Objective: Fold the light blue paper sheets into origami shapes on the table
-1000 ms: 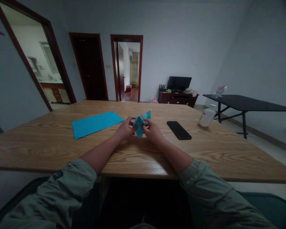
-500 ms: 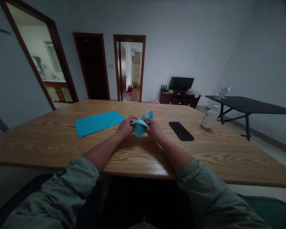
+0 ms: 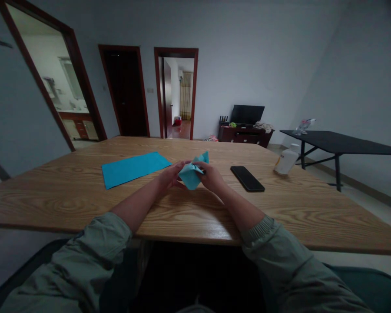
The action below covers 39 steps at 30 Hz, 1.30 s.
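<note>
A folded piece of light blue paper (image 3: pixel 191 176) with pointed flaps is held up just above the wooden table (image 3: pixel 189 217). My right hand (image 3: pixel 211 176) pinches it from the right, thumb and fingers closed on its creased middle. At its left edge is my left hand (image 3: pixel 172 176), thumb and fingers apart in a cupped shape. Whether the left fingertips touch the paper is hard to see, since the paper partly covers them. Left of my hands, a larger flat blue sheet (image 3: pixel 133 168) lies on the tabletop.
A black phone (image 3: pixel 247 178) lies to the right of my hands. Beyond it stands a whitish bottle (image 3: pixel 286 160) near the table's right edge. Further right is a black folding table (image 3: pixel 342 142) with a clear plastic item on it. A television (image 3: pixel 247 114) stands at the back wall.
My left hand has loosened its pinch and spread its fingers, shifting slightly left and down. The folded paper has tilted, showing a broader face. My right hand still holds it.
</note>
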### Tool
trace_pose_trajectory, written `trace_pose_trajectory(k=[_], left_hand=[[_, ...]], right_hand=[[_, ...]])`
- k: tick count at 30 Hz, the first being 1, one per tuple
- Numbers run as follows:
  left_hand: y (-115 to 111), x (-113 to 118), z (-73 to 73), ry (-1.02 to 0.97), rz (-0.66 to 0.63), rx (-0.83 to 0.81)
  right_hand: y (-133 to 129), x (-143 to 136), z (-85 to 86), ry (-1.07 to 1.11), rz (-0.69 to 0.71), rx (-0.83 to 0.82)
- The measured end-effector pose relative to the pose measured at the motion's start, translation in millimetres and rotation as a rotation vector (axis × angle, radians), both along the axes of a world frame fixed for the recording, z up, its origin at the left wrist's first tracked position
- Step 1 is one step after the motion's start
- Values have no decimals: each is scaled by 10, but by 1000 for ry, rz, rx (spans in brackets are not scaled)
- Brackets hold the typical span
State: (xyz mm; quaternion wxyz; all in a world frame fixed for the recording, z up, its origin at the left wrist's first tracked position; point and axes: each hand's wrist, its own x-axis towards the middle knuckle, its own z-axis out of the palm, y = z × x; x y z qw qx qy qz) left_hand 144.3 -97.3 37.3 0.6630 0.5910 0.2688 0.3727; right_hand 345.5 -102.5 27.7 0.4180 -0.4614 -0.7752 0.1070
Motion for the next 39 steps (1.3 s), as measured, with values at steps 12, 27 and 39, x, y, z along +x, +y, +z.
trace_pose_trajectory(k=[12,27,39], left_hand=[[103,30,-93,-29,32,13],[184,103,-122,43,328,412],[147,72,-127,325,164,416]], right_hand=[[-114,73,36,136,232,-100],[-119,89,33,367,311,-519],[-44,119,-20,254,234,-326]])
